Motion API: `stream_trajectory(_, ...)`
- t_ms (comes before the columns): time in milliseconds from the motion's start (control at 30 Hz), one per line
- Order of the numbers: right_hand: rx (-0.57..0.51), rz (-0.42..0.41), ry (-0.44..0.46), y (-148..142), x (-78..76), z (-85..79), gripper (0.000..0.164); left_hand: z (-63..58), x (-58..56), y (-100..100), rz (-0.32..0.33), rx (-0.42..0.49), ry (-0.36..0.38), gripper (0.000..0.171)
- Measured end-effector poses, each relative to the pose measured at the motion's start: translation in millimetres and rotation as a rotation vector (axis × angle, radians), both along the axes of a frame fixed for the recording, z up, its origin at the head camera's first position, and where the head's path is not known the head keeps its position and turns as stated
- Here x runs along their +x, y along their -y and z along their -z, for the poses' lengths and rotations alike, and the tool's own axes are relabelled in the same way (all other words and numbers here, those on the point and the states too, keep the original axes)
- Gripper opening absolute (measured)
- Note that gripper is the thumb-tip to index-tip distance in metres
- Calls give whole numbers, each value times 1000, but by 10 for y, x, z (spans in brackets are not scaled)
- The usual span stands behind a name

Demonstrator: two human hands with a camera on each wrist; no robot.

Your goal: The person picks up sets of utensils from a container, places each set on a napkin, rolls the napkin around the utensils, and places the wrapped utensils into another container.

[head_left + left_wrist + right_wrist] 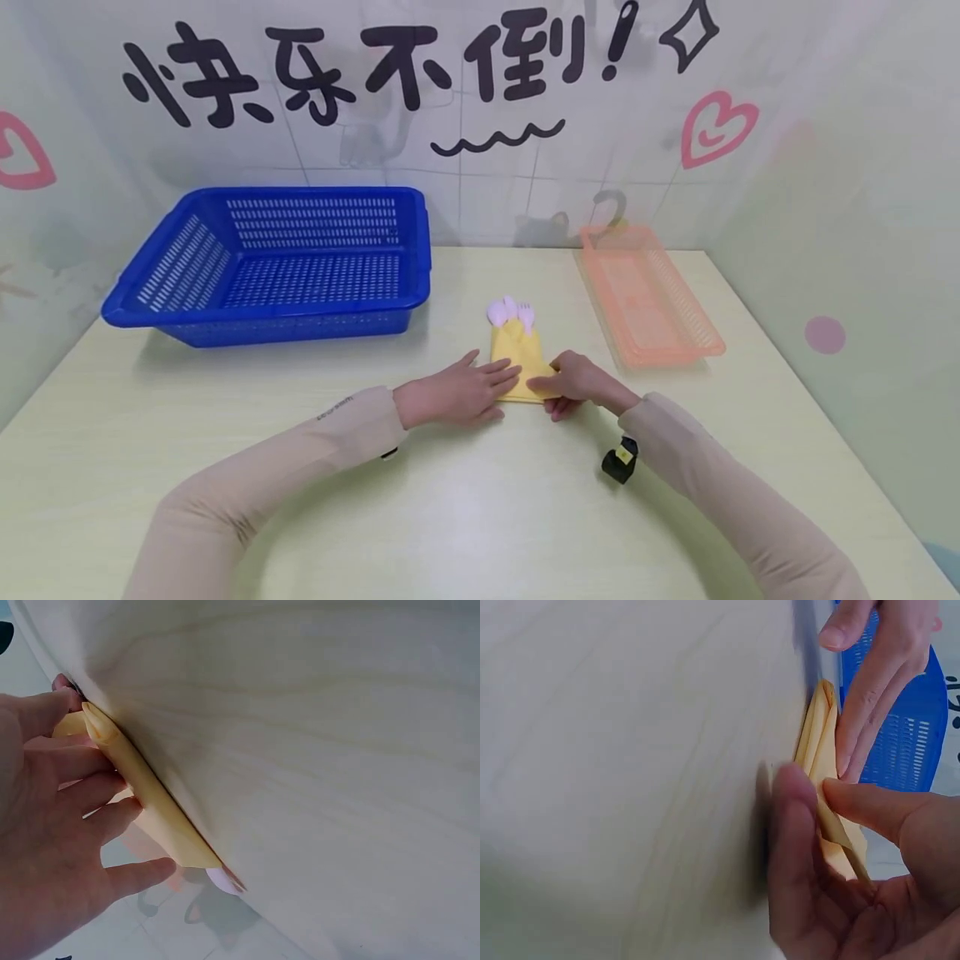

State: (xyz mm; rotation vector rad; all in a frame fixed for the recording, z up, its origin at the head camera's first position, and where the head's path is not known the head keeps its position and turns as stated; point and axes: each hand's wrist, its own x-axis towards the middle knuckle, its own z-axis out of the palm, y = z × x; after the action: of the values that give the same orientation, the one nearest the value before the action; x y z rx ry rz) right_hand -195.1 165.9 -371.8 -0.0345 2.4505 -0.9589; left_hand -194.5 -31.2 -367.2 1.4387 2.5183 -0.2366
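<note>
A folded yellow cloth napkin (528, 357) lies on the table, with the heads of pale lilac cutlery sticking out of its far end. Among them are a spoon (497, 313) and a fork (527, 316); their handles are hidden in the cloth. My left hand (463, 392) rests on the napkin's left side with its fingers outstretched. At the near right side, my right hand (576, 380) pinches the napkin's edge between thumb and fingers. In the right wrist view, that right hand (922, 847) holds the napkin's layered edge (821, 735) just above the tabletop.
A blue perforated basket (300, 319) stands at the back left. At the back right sits a smaller orange basket (652, 354). A printed curtain (495, 200) hangs behind the pale wooden table (465, 517). A small black device (619, 460) sits at the right wrist.
</note>
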Motion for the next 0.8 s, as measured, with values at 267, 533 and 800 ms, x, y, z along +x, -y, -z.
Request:
stream_trajectory(267, 224, -4, -304, 128, -93, -33, 51, 21, -26, -36, -34, 101, 18, 43)
stream_trajectory(533, 179, 78, -213, 97, -181, -23, 40, 13, -128, -233, -161, 438, 13, 21)
stream_trajectory(800, 167, 102, -169, 88, -221, -21, 32, 12, -175, -369, -529, 470, 56, 22)
